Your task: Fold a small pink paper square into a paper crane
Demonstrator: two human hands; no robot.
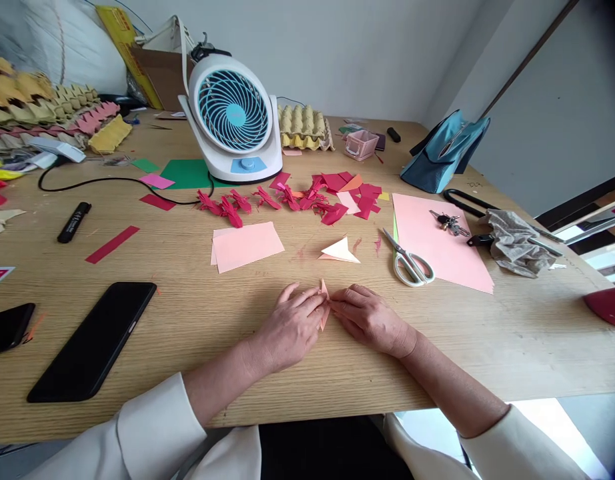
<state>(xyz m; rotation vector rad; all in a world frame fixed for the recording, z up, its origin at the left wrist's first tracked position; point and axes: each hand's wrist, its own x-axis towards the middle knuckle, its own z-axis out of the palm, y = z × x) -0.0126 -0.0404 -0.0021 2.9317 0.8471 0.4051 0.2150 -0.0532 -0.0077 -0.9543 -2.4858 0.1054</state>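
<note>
A small piece of folded pink paper [324,323] lies on the table between my two hands, its pointed ends showing above and below the fingers. My left hand [293,327] presses on it from the left, fingers together on the paper. From the right, my right hand [370,317] pinches its edge, with the fingertips close to those of the left. Just beyond them rests a folded paper piece [340,249], pale on top and pink beneath. Pink paper rectangles [250,247] lie stacked to the left of it. White-handled scissors [411,265] lie to the right, partly over a large pink sheet [457,257].
A white fan [233,113] stands at the back, its cable running left. Red folded paper pieces [262,198] and scraps form a row in front of it. A black tablet [95,340] and a marker [74,222] lie left. Keys [451,224] and a blue bag [442,152] are at right.
</note>
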